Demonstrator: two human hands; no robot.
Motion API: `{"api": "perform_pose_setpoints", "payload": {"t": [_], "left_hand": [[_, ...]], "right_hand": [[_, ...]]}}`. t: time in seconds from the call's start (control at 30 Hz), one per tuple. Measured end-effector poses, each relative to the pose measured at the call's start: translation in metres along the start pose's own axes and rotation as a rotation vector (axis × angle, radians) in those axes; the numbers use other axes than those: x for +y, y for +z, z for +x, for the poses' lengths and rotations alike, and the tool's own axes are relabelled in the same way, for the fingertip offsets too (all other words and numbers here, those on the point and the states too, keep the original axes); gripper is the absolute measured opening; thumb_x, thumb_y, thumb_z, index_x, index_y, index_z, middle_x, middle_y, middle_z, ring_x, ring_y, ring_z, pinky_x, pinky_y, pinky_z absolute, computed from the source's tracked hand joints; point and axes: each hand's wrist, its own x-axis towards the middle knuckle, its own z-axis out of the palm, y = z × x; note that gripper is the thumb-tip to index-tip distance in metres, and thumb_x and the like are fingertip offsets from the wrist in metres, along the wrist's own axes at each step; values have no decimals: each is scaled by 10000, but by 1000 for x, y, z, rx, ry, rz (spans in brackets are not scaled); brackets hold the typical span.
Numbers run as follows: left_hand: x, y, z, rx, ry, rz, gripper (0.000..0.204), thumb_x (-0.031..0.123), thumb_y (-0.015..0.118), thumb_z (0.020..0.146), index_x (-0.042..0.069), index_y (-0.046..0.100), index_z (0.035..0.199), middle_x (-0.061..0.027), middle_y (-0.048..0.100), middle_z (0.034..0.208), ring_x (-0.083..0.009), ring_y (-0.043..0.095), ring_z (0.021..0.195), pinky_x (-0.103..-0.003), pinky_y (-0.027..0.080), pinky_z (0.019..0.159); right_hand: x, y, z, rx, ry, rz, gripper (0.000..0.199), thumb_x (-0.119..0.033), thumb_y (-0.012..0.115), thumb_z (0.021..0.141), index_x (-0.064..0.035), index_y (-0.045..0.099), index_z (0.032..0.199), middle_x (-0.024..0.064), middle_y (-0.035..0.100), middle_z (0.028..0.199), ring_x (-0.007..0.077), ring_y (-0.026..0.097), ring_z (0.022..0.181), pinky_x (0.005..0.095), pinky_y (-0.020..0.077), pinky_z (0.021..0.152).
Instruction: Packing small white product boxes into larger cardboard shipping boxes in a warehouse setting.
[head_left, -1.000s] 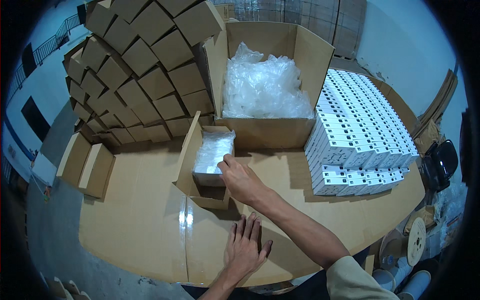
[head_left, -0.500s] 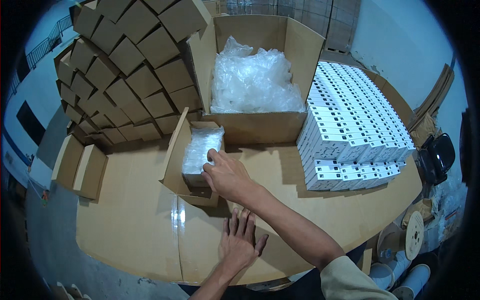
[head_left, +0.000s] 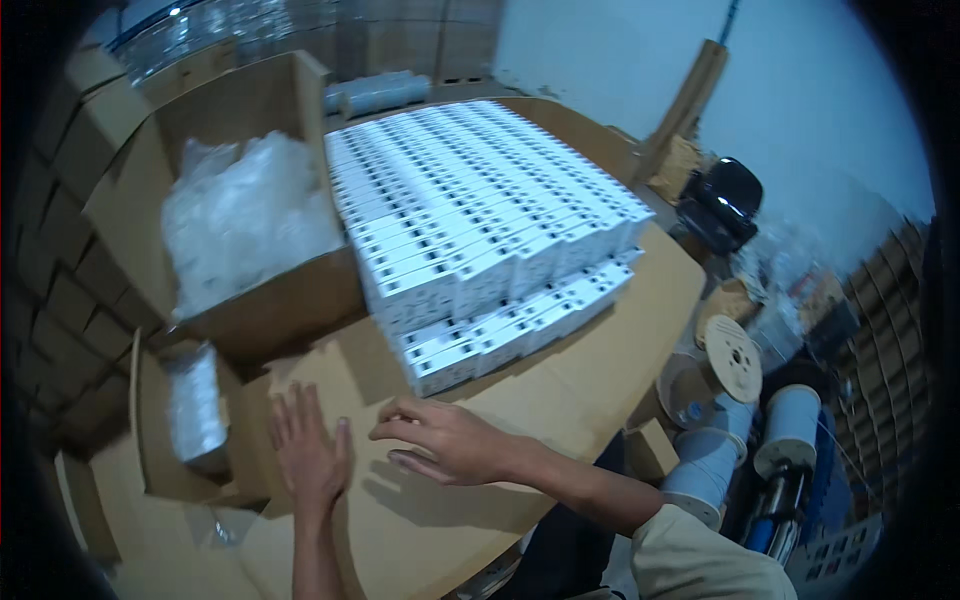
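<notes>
My left hand (head_left: 308, 445) lies flat with spread fingers on the cardboard-covered table (head_left: 450, 530), just right of a small open carton (head_left: 150, 440). Inside that carton stands a row of items in clear plastic wrap (head_left: 197, 410). My right hand (head_left: 440, 440) hovers over the table to the right of the left one, fingers loosely bent, thumb apart, nothing visible in it. Beyond it, stacked in layers, are many slim white boxes (head_left: 480, 220) with small dark marks, their near corner close to the right fingertips.
A large open carton (head_left: 280, 300) full of clear plastic bags (head_left: 250, 220) stands behind the small one. Brown cartons (head_left: 60, 250) are piled at the left. Right of the table are a black chair (head_left: 722, 200), a cable spool (head_left: 733, 358) and white rolls (head_left: 790, 430).
The view has swung right. My right hand has left the wrapped items in the small carton and is over the table. The left hand stays flat, now beside that carton.
</notes>
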Motion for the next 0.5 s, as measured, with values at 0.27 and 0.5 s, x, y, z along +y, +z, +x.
{"api": "perform_pose_setpoints", "payload": {"t": [0.27, 0.5], "left_hand": [[5, -2, 24, -55, -32, 39, 643, 396, 495, 1007, 112, 332, 1561, -125, 286, 1628, -362, 173, 1525, -505, 123, 1242], [17, -2, 23, -48, -46, 49, 618, 415, 439, 1031, 106, 348, 1559, -123, 298, 1629, -353, 188, 1525, -512, 133, 1234]], "right_hand": [[66, -138, -103, 380, 299, -190, 236, 22, 648, 867, -49, 687, 1089, 84, 682, 947, 202, 668, 799, 311, 521, 681], [144, -199, -158, 713, 542, -387, 303, 50, 618, 843, -40, 682, 1125, 118, 651, 1001, 213, 665, 794, 326, 530, 701]]}}
